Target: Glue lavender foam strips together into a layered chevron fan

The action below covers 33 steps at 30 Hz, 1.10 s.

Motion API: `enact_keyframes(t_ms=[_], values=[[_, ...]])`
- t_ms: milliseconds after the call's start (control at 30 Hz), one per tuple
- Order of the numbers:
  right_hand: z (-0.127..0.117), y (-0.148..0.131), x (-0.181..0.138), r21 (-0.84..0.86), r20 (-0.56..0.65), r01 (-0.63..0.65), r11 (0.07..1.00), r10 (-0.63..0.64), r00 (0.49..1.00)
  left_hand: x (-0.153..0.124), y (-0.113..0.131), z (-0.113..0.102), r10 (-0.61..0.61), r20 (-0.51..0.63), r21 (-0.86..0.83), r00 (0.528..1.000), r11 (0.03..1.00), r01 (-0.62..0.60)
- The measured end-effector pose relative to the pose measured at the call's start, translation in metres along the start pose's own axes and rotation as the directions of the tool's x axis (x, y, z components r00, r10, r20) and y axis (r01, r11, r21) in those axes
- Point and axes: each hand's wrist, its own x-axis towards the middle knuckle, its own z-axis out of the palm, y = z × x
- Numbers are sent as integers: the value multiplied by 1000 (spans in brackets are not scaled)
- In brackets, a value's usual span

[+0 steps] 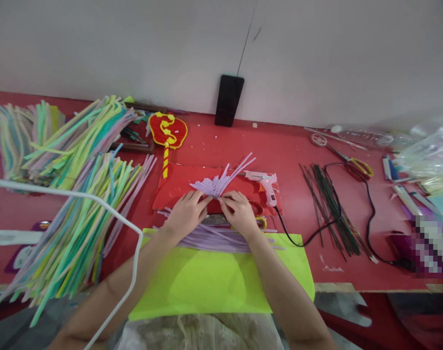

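Note:
Both my hands meet over a red board (174, 182) at the middle of the table. My left hand (188, 210) pinches the lower end of a fan of lilac pipe cleaners (216, 183), and my right hand (239, 209) pinches the same end from the other side. The stems lie in a V-shaped, feather-like row, with longer ends reaching up to the right. Below my hands a bundle of loose lilac pipe cleaners (221, 240) rests on a yellow-green cloth (221, 282). Scissors (216, 219) lie partly hidden under my hands.
A pink glue gun (263, 183) lies right of my hands, its black cord trailing right. Left are heaps of coloured pipe cleaners (79, 218) and a red-yellow fan ornament (168, 131). A phone (229, 99) leans on the wall. Dark green stems (334, 214) and scissors (358, 167) lie right.

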Motion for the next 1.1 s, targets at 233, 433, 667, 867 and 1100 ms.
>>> enact_keyframes(t_ms=[233,433,667,867,1100], values=[[-1,-1,0,-1,10,-1,1000,1,1000,-1,-2,1,5,-31,-46,999,999,-7],[-3,-2,0,53,-65,-31,998,35,997,-3,-11,0,-140,-175,-113,974,986,121],[-1,-1,0,31,-29,-2,1000,3,1000,-2,-12,-1,-88,-134,-53,987,995,82],[0,-1,1,7,-11,-4,1000,4,1000,-1,-1,3,-21,-71,-34,997,999,19],[0,0,0,-1,-11,-6,1000,6,1000,0,-1,2,-27,-59,-35,998,999,25]])
